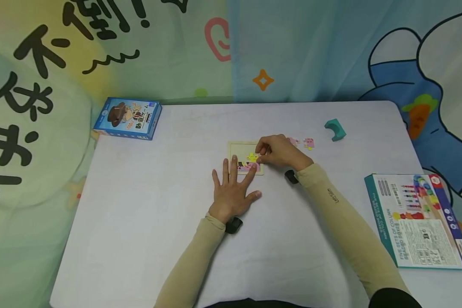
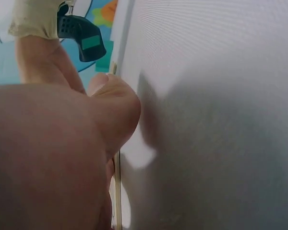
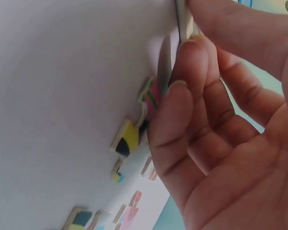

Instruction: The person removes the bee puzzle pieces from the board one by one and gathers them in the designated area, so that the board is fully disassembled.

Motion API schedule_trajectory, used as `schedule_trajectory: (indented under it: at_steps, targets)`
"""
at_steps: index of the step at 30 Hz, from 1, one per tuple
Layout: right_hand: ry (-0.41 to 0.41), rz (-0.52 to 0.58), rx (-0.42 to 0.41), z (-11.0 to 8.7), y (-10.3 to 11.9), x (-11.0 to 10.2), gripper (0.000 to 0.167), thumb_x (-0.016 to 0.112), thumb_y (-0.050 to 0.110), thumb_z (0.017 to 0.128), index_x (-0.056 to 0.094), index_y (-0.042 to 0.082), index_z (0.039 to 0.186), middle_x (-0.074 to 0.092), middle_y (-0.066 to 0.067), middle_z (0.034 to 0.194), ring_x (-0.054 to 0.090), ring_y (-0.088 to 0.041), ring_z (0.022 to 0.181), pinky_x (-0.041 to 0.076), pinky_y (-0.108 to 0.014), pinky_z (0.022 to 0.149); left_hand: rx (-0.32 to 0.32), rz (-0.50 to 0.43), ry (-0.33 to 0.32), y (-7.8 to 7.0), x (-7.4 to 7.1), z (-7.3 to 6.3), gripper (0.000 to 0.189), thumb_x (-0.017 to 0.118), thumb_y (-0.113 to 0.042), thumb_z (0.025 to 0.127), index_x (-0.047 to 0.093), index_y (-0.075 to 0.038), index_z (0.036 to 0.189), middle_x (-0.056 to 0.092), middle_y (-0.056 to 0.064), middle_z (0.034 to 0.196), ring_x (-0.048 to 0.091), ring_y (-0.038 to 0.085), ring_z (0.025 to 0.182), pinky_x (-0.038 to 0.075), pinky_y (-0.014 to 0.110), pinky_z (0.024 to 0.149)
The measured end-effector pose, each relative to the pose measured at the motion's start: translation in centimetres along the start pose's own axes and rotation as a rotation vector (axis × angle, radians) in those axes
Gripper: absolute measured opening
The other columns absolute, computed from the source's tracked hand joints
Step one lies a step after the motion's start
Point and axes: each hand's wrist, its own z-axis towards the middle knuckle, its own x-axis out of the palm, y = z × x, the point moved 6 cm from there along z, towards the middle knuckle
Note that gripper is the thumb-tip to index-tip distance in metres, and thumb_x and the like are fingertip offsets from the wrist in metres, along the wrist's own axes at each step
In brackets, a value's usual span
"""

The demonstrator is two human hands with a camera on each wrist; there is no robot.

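A pale square wooden puzzle tray (image 1: pixel 239 148) lay on the white-covered table (image 1: pixel 158 196), a bright yellow piece (image 1: pixel 252 157) inside it. The left hand (image 1: pixel 232 193) spread its straight fingers over the near edge, gripping nothing and covering part of the tray. The right hand (image 1: pixel 279 150) bent its fingers at the right edge; whether they pinched anything could not be told. Small pink loose pieces (image 1: pixel 309 143) lay just beyond, partly hidden by that hand, with a teal arched block (image 1: pixel 336 129) farther right.
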Motion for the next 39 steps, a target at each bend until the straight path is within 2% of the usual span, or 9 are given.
schedule_trajectory:
  at_steps: [7, 14, 20, 24, 28, 34, 39]
  targets:
    - [0.005, -0.003, 0.023, 0.1, 0.1, 0.1, 0.023, 0.088, 0.013, 0.088, 0.071, 0.005, 0.101, 0.072, -0.011, 0.093, 0.064, -0.022, 0.083, 0.051, -0.036, 0.079, 0.001, 0.006, -0.024, -0.2, -0.3, -0.2, 0.078, 0.046, -0.068, 0.105, 0.016, -0.04, 0.171, -0.015, 0.017, 0.178, -0.014, 0.042, 0.165, 0.0, 0.073, 0.126]
    - [-0.023, 0.018, 0.016, -0.1, 0.4, -0.1, 0.023, 0.09, 0.011, 0.086, 0.071, 0.006, 0.099, 0.072, -0.008, 0.084, 0.066, -0.021, 0.078, 0.051, -0.036, 0.077, -0.009, -0.001, -0.005, -0.2, -0.4, -0.2, 0.078, 0.045, -0.069, 0.105, 0.012, -0.042, 0.17, -0.02, 0.015, 0.177, -0.018, 0.04, 0.164, -0.002, 0.072, 0.127]
    - [-0.019, 0.03, 0.04, -0.3, 0.3, -0.1, 0.018, 0.087, 0.012, 0.089, 0.075, 0.006, 0.102, 0.076, -0.007, 0.085, 0.067, -0.019, 0.078, 0.05, -0.038, 0.082, -0.012, 0.013, -0.012, -0.2, -0.5, -0.3, 0.079, 0.046, -0.069, 0.104, 0.013, -0.042, 0.171, -0.018, 0.015, 0.177, -0.016, 0.041, 0.164, 0.0, 0.072, 0.127]
    - [-0.027, 0.051, 0.025, -0.5, 0.3, -0.1, 0.015, 0.083, 0.012, 0.092, 0.077, 0.005, 0.104, 0.075, -0.008, 0.086, 0.066, -0.019, 0.078, 0.049, -0.037, 0.08, -0.012, 0.016, -0.009, -0.2, -0.4, -0.3, 0.079, 0.045, -0.069, 0.104, 0.013, -0.042, 0.171, -0.018, 0.015, 0.177, -0.016, 0.041, 0.164, 0.001, 0.072, 0.127]
    - [-0.061, 0.052, -0.008, -0.6, 0.3, -0.1, 0.013, 0.078, 0.014, 0.097, 0.077, 0.005, 0.106, 0.075, -0.009, 0.09, 0.065, -0.021, 0.081, 0.051, -0.037, 0.078, -0.009, 0.019, -0.009, -0.2, -0.5, -0.3, 0.078, 0.045, -0.07, 0.104, 0.014, -0.042, 0.17, -0.017, 0.015, 0.178, -0.015, 0.041, 0.165, 0.002, 0.072, 0.127]
    - [-0.132, 0.071, -0.024, -1.1, -0.1, -0.7, 0.015, 0.072, 0.018, 0.103, 0.075, 0.004, 0.108, 0.076, -0.012, 0.099, 0.071, -0.026, 0.092, 0.056, -0.044, 0.088, -0.014, 0.02, 0.001, -0.1, -0.4, -0.2, 0.078, 0.045, -0.07, 0.104, 0.013, -0.043, 0.17, -0.019, 0.014, 0.177, -0.016, 0.04, 0.164, 0.001, 0.072, 0.127]
    - [-0.167, 0.107, 0.009, -1.9, -1.1, -1.4, 0.017, 0.067, 0.016, 0.106, 0.071, 0.005, 0.118, 0.079, -0.012, 0.095, 0.073, -0.024, 0.082, 0.052, -0.036, 0.077, -0.013, 0.027, -0.002, -0.1, -0.4, -0.1, 0.078, 0.045, -0.07, 0.104, 0.014, -0.043, 0.17, -0.018, 0.015, 0.178, -0.015, 0.04, 0.165, 0.002, 0.072, 0.127]
